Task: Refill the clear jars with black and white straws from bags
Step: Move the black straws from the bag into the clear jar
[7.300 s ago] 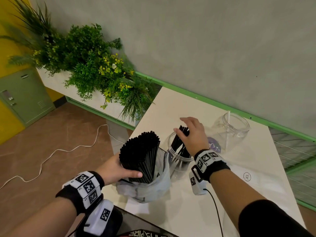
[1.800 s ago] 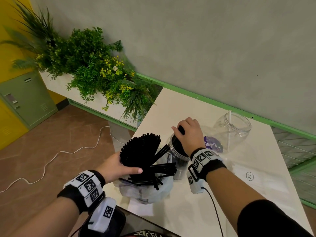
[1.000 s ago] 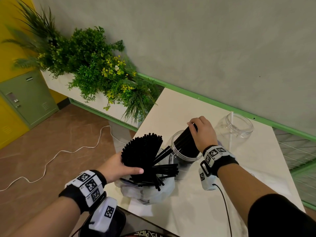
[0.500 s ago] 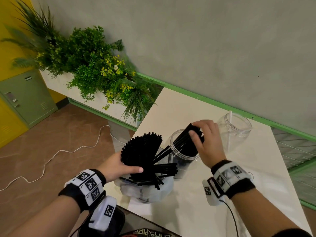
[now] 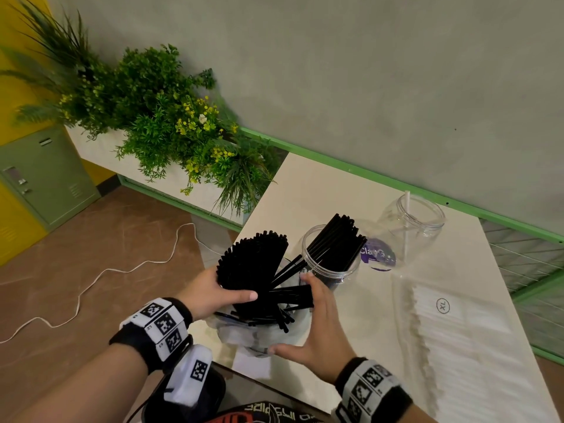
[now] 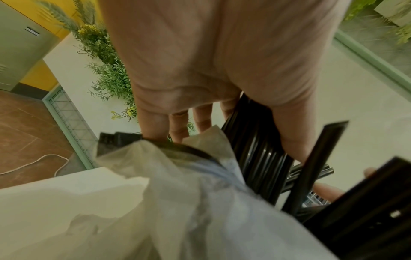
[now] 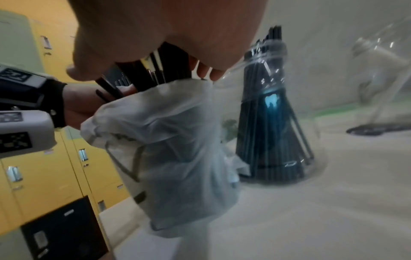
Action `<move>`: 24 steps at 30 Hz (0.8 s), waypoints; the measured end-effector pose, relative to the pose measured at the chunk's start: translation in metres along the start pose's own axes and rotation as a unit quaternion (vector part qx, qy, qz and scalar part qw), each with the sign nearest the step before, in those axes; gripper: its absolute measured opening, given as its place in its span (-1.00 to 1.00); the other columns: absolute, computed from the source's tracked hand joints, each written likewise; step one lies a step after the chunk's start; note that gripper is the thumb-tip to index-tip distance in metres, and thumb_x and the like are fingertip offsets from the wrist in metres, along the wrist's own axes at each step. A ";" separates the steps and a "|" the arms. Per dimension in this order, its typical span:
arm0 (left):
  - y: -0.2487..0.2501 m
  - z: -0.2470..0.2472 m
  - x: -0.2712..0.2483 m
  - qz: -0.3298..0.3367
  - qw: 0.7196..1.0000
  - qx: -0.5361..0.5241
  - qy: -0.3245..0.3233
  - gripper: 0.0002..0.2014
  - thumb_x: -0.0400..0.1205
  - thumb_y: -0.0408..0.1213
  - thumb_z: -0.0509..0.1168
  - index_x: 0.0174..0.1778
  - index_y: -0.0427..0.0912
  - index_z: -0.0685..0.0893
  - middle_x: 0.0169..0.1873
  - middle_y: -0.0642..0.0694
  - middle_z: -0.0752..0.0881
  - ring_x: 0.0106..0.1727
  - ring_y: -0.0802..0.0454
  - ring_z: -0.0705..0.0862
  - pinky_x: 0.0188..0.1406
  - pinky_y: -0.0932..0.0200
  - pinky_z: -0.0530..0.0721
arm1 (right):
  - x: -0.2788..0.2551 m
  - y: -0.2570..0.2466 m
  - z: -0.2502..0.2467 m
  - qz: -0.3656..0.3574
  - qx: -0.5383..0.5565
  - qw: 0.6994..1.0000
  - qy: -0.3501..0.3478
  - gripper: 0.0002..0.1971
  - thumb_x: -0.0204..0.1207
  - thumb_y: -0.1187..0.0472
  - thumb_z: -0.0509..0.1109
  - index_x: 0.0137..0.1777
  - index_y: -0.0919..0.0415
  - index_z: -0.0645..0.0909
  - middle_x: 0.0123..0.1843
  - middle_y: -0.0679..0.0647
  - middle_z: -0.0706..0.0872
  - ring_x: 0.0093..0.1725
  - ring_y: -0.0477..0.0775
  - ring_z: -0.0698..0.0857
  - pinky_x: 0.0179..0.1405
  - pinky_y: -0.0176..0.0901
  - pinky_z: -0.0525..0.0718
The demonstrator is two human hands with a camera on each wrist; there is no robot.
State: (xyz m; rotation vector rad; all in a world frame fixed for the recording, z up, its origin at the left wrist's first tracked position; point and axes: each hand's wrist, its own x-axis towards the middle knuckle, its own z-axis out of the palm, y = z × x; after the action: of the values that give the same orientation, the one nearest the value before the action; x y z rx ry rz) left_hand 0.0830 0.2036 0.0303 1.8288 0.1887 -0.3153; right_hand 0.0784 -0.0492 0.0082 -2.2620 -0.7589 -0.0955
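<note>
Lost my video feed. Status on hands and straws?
Left hand grips black straws in bag. Right hand open, reaching in. Near jar part filled; far jar holds one white straw.

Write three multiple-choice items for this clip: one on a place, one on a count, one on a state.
1. Where is the loose purple-labelled lid?
A. On the table between the two jars
B. On the floor
C. Screwed on the far jar

2. How many white straws stand in the far jar?
A. None
B. One
C. A full bundle

3. What is the left hand doing?
A. Resting flat on the table
B. Gripping the black straws in the bag
C. Holding the near jar

Answers:
1 A: the lid lies on the table between the jars.
2 B: a single white straw leans inside.
3 B: its thumb and fingers wrap the fanned bundle above the bag.
</note>
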 end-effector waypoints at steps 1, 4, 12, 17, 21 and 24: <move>0.000 0.001 0.000 0.001 1.000 -0.006 0.004 -0.17 -0.10 0.38 0.58 0.09 0.21 0.60 0.07 0.16 0.74 0.16 0.19 0.68 0.26 0.12 0.61 | 0.003 -0.005 0.007 0.003 0.013 1.000 0.017 0.16 0.17 -0.39 0.54 0.62 -0.25 -0.16 0.60 -0.18 0.15 0.60 -0.17 0.13 0.59 -0.06 0.21; -0.001 0.004 -0.002 0.015 1.000 -0.025 0.010 -0.16 -0.05 0.35 0.60 0.15 0.15 0.63 0.08 0.12 0.77 0.15 0.20 0.71 0.31 0.03 0.62 | 0.015 -0.016 0.022 -0.003 0.039 0.997 0.062 0.10 0.19 -0.37 0.54 0.60 -0.26 -0.10 0.53 -0.08 0.30 0.55 -0.11 0.25 0.55 0.01 0.32; 0.004 0.008 -0.006 0.031 0.997 -0.067 0.007 -0.23 0.08 0.23 0.61 0.22 0.12 0.60 0.12 0.10 0.76 0.19 0.20 0.70 0.35 0.03 0.59 | 0.030 -0.034 0.045 -0.028 -0.037 0.992 0.122 0.11 0.16 -0.36 0.53 0.60 0.02 0.04 0.31 -0.13 0.43 0.29 0.02 0.49 0.34 -0.02 0.38; 0.003 0.007 -0.006 0.028 0.997 -0.067 0.008 -0.22 0.13 0.23 0.58 0.26 0.08 0.59 0.13 0.09 0.77 0.19 0.21 0.70 0.37 0.01 0.58 | 0.034 -0.034 0.051 -0.039 -0.059 0.988 0.138 -0.03 0.27 -0.22 0.49 0.58 0.16 0.15 0.25 -0.07 0.47 0.27 -0.01 0.50 0.36 -0.04 0.36; 0.000 0.006 -0.005 0.019 0.998 -0.055 0.009 -0.22 0.12 0.32 0.55 0.25 0.12 0.60 0.14 0.10 0.76 0.22 0.18 0.69 0.38 -0.05 0.57 | 0.035 -0.031 0.040 -0.030 -0.010 0.990 0.140 -0.23 0.45 0.03 0.40 0.61 0.04 0.10 0.07 -0.16 0.57 0.14 -0.07 0.59 0.41 -0.18 0.26; -0.001 0.004 -0.004 0.018 0.999 -0.043 0.017 -0.26 0.12 0.29 0.55 0.23 0.19 0.59 0.15 0.15 0.74 0.23 0.21 0.67 0.39 -0.03 0.56 | 0.039 -0.027 0.025 -0.004 0.027 0.990 0.139 -0.40 0.56 0.06 0.27 0.56 -0.15 0.14 -0.02 -0.23 0.61 0.11 -0.09 0.62 0.44 -0.06 0.30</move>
State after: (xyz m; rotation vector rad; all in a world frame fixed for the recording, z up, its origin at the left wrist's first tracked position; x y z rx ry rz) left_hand 0.0780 0.2002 0.0293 1.7517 0.1893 -0.2470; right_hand 0.0922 0.0019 0.0177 -2.1360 -0.6135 -0.3818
